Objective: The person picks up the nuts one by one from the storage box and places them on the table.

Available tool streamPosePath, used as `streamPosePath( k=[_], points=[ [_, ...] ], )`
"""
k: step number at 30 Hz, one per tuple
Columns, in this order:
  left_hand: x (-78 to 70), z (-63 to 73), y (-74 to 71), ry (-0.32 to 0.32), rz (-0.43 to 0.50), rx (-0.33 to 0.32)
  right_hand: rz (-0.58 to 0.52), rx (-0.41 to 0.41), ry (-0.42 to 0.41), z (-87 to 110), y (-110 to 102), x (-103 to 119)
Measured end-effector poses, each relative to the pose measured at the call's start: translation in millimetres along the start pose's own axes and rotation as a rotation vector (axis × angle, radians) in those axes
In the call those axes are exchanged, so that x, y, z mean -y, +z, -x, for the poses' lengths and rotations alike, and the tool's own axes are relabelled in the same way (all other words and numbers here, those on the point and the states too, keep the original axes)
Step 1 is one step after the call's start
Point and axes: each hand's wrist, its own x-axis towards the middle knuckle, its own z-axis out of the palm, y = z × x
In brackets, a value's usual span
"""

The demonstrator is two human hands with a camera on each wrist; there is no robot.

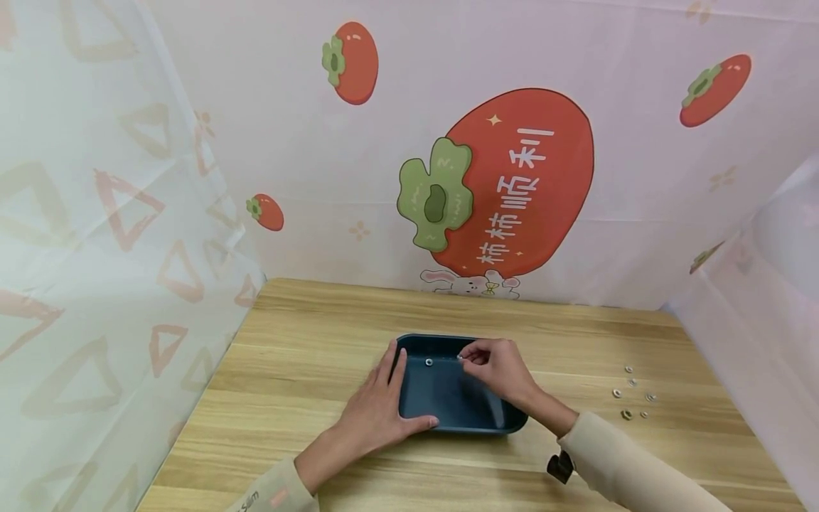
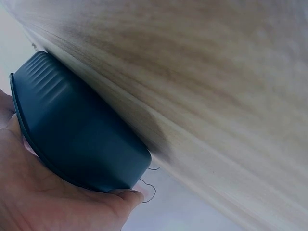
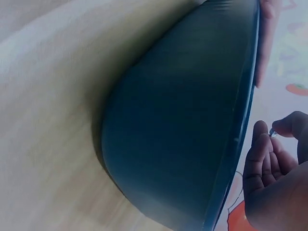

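A dark blue tray (image 1: pixel 457 398) with a raised rim sits on the wooden table. Spread along its left side, my left hand (image 1: pixel 377 405) has straight fingers at the left rim and its thumb over the front rim. The left wrist view shows that hand (image 2: pixel 53 192) against the tray's outer wall (image 2: pixel 91 130). Over the tray's far right part, my right hand (image 1: pixel 502 370) pinches a small metal nut (image 1: pixel 460 357) between thumb and fingertips. It shows as a shiny speck in the right wrist view. Another nut (image 1: pixel 429 363) lies inside the tray near its back wall.
Several loose nuts lie scattered at the table's right, among them a silver nut (image 1: pixel 617 393) and a darker, brassy nut (image 1: pixel 626 414). A patterned cloth (image 1: pixel 307 142) hangs behind the table and along both sides. A black device (image 1: pixel 560 468) sits under the right wrist.
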Motion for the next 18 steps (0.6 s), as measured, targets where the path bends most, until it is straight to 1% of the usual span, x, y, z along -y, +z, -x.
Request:
streamPosePath(
  k=[4,7,12,18],
  points=[
    [-0.1,0.3,-0.4,-0.001,0.002,0.001,-0.077,-0.019,0.066,1.7,-1,-1],
    [0.0,0.7,-0.2,-0.001,0.001,-0.002,-0.140,-0.034,0.098,2.9,-3,-2],
    [0.0,0.7,-0.3,0.001,-0.004,-0.007,-0.230,-0.056,0.122,5.8,-6,-5],
    [-0.6,0.8,-0.3,-0.002,-0.006,-0.007,-0.267,-0.080,0.143,9.7,-13,-8]
  ],
)
